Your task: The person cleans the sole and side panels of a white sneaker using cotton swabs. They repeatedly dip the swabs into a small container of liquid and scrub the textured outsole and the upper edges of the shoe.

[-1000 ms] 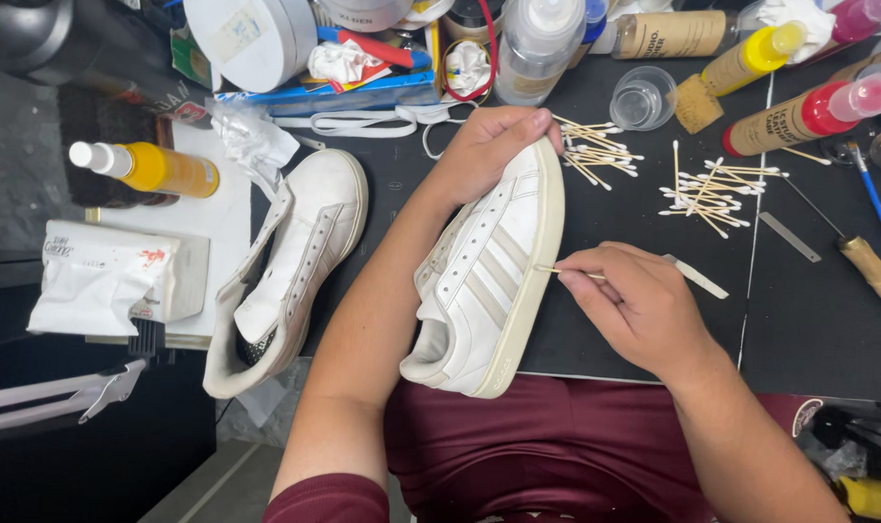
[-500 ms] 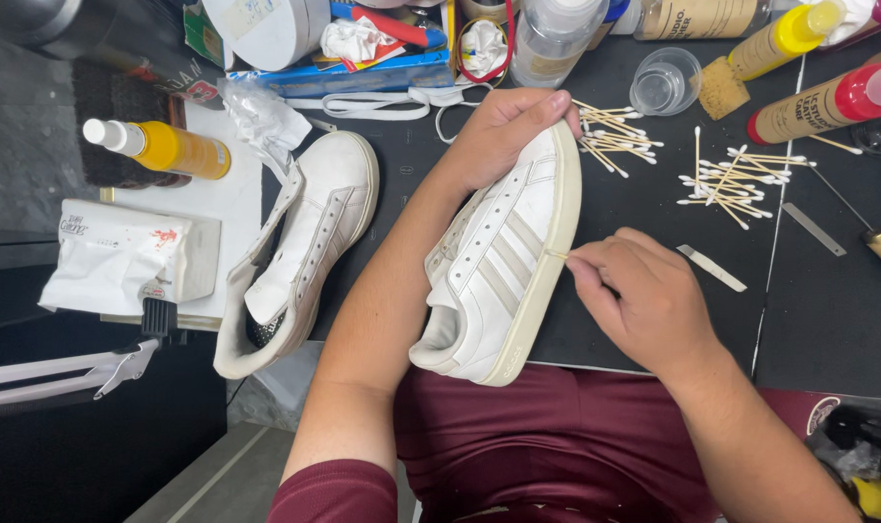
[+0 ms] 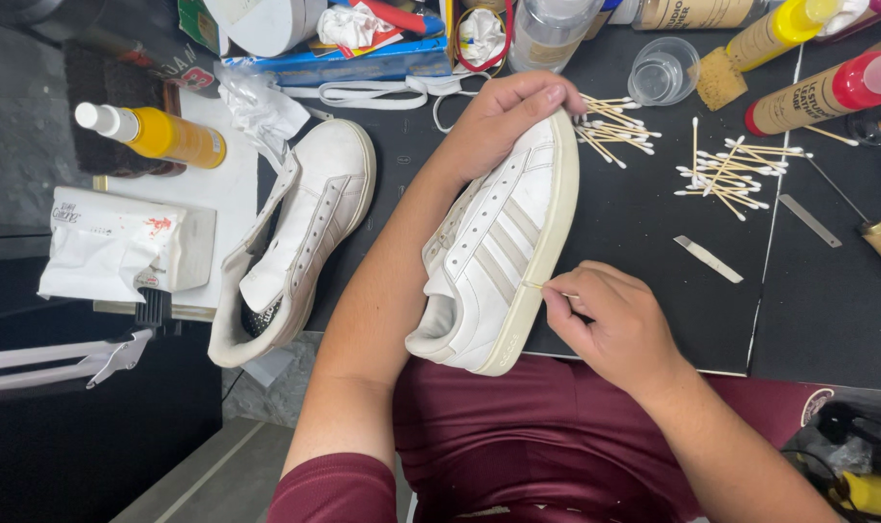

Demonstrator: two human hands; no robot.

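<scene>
While the left hand [image 3: 503, 121] clasped the toe of the white sneaker [image 3: 494, 257], the shoe was held tilted on its side above the lap and the near edge of the black work mat [image 3: 644, 242], heel toward the body, sole edge facing right. The left fingers were curled over the toe cap, thumb beneath. The right hand [image 3: 610, 324] was closed in a pinch on a cotton swab [image 3: 547, 288], whose tip touched the cream midsole [image 3: 542, 257] near its middle. The shoe appeared light and semi-rigid: firm rubber at the sole, yielding leather at the upper, so toe and heel seemed the steadiest holds. The thin swab looked liable to bend or snap under hard pressure and was best gripped close to its tip. A second white sneaker [image 3: 300, 242] lay to the left, apart from the first; loose swabs [image 3: 726, 174], a clear cup [image 3: 663, 73] and a yellow spray bottle [image 3: 154, 136] lay about the bench.
</scene>
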